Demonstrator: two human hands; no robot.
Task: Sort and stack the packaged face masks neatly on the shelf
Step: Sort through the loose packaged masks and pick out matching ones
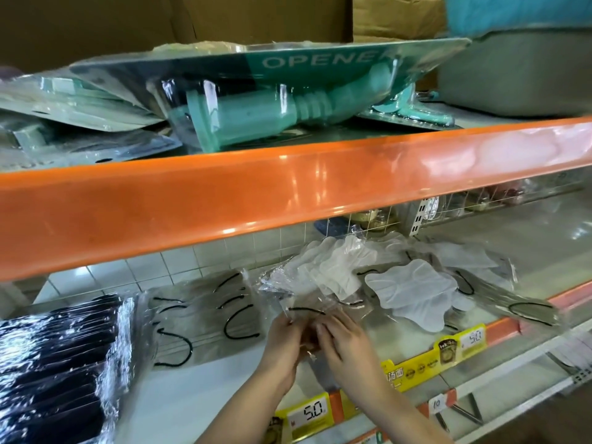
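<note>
- Holding one clear-wrapped mask pack [309, 318] at centre frame, both hands meet over the white shelf [179, 398]; the left hand [283, 339] pinches the pack's near left edge, fingers curled on the film, and the right hand [339, 342] lies over its right part, fingers bent onto the wrap.
- That two-handed hold looks meant to flatten and square the crinkled film before it joins a stack; this is a judgement.
- Left of the hands a grey stack [205, 318] with black ear loops lies flat, just beside a black stack [61, 360] at the lower left of the frame, so like colours already sit together.
- Upper right of the hands, white masks [413, 293] lie in a loose, overlapping heap, with more grey packs [512, 299] fanned toward the right edge; these seem still unsorted.
- The pack's far end touches or overlaps the heap; I cannot tell which.
- Bare shelf shows below the grey stack and around the wrists, giving room to slide the pack leftward.
- Overhead, the orange beam [288, 193] hangs low across the middle of the frame, so lifts probably have to stay shallow.
- Along the near edge, yellow price tags [307, 415] mark the lip; packs at the right lie close to it and could slip off.
- Above the beam, teal opener packs [256, 100] fill the upper shelf, apart from the work.
</note>
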